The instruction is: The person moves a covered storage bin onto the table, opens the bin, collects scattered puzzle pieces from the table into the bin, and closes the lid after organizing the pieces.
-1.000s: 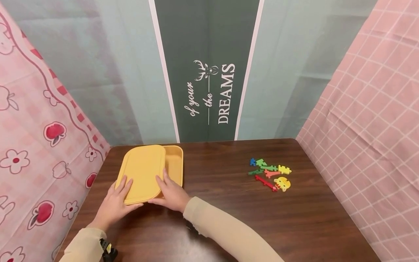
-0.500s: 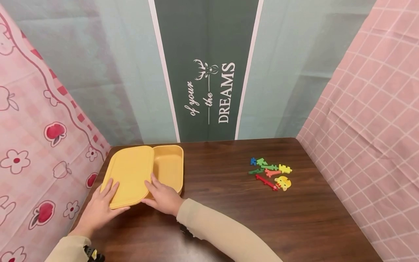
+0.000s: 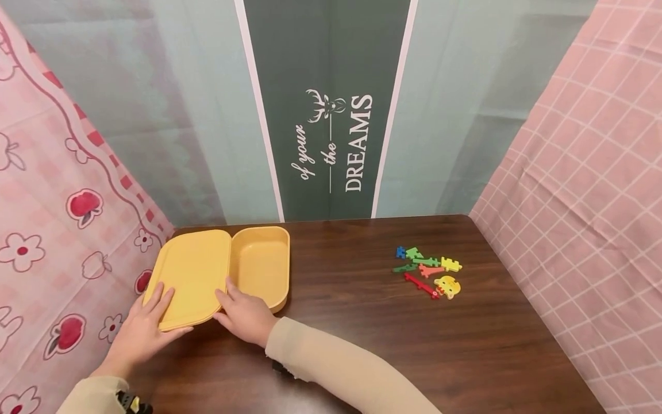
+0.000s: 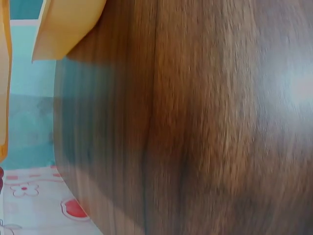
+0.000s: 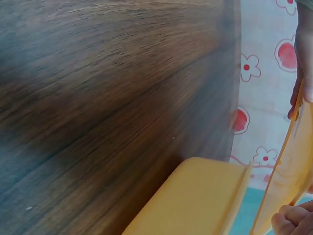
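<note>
A flat, yellow, rounded-rectangular lid (image 3: pixel 191 276) is held in two hands at the left of a brown wood-grain table (image 3: pixel 351 316), just left of a deep yellow rectangular box (image 3: pixel 261 259) with rounded corners. The left hand (image 3: pixel 135 333) pinches the near left part of the lid, its fingers parted on the top face and its thumb stretched along the near edge. The right hand (image 3: pixel 245 313) pinches the lid's near right corner between fingers and thumb, beside the box's near left corner. In the right wrist view the lid stands raised and tilted, a narrow gap between it and the box's rim. The box stands on the table near the far edge, its smooth inner floor showing. Well apart, toward the table's right, lie small interlocking puzzle pieces: a blue piece (image 3: pixel 400 252), three green pieces (image 3: pixel 426 262), a coral piece (image 3: pixel 430 270), a yellow piece (image 3: pixel 451 264), a long red piece (image 3: pixel 420 284) and a yellow animal-face piece (image 3: pixel 447 287). Beige sleeves (image 3: pixel 346 362) cover both forearms. Behind the table hangs a pale blue-green curtain (image 3: pixel 439 115) with a dark green, white-lettered band; a pink apple-and-flower cloth (image 3: pixel 57 230) hangs left, a pink checked cloth (image 3: pixel 579 172) right.
</note>
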